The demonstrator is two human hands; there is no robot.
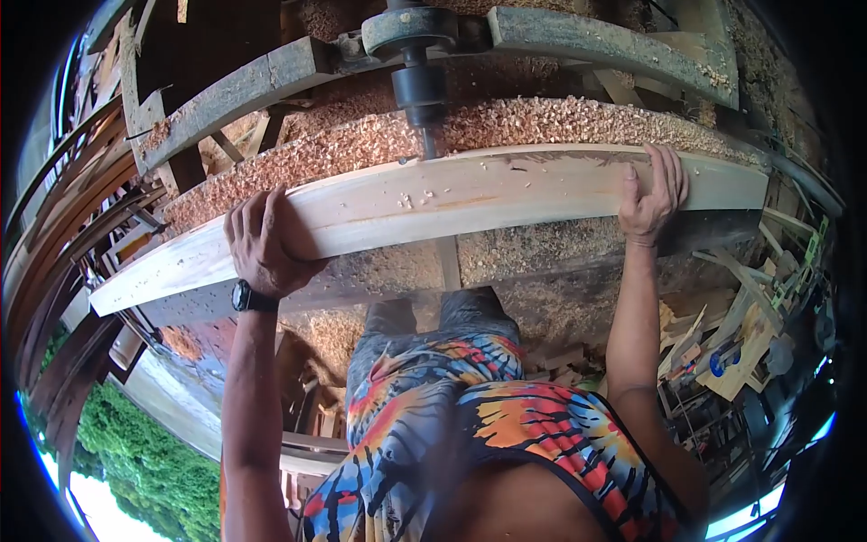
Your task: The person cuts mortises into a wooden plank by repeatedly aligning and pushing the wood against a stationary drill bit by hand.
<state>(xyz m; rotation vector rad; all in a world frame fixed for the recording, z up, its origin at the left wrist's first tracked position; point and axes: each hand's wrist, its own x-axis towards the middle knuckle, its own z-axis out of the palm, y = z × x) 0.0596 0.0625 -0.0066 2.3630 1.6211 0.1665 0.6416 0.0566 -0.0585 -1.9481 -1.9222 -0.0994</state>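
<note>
A long pale wooden plank (488,194) lies across the work table in front of me, with a few shavings on its face. My left hand (266,242), a watch on its wrist, grips the plank left of centre, fingers over the far edge. Toward the right end, my right hand (654,194) holds the plank too, its thumb on the top face and fingers reaching over the far edge. Between the hands, a dark spindle with a cutter bit (428,143) comes down at the plank's far edge. Whether the bit touches the wood is hard to tell.
Wood shavings (560,122) are heaped along the plank's far side. Behind them runs a curved wooden beam (596,41). Long boards (63,235) are stacked at the left, and wood offcuts (741,334) are piled at the right. The table's near edge (542,237) faces my body.
</note>
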